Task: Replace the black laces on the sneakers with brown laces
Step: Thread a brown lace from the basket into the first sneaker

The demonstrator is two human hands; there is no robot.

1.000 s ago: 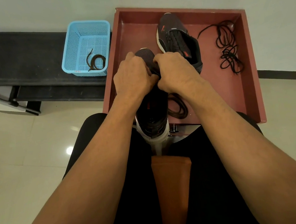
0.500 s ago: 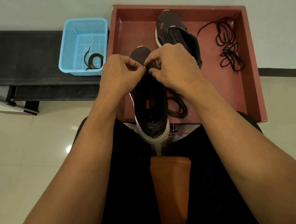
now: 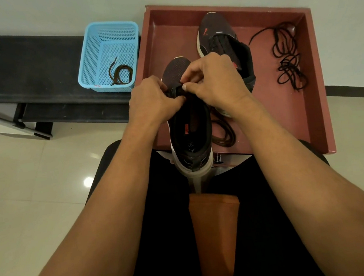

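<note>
Two sneakers sat at the reddish tray (image 3: 317, 80). The near sneaker (image 3: 189, 123) had its toe pointing away and its heel hanging over the tray's near rim toward the person's lap. The far sneaker (image 3: 223, 42) lay toward the back and carried its black lacing. Both hands met over the front eyelets of the near sneaker. The left hand (image 3: 153, 100) had its fingers curled against the left side of the eyelet row, gripping the shoe there. The right hand (image 3: 213, 83) pinched thumb to fingertip at the same spot, apparently on an end of the brown lace (image 3: 223, 131), though the lace itself was hidden under the fingers. The rest of that lace lay coiled on the tray floor just to the right of the shoe. A removed black lace (image 3: 287, 61) lay in a loose tangle at the tray's far right, well apart from both shoes. A second brown lace (image 3: 121, 73) waited in the blue basket (image 3: 93, 57) on the black bench (image 3: 25, 64) to the left. The step in hand looked like the start of relacing the near sneaker, with the first pass going through the lowest eyelets near the toe. The next move probably called for drawing the lace through and evening its two ends before crossing upward. The left hand would need to keep the shoe steady so the eyelet edge did not fold. The far sneaker was not yet stripped.
</note>
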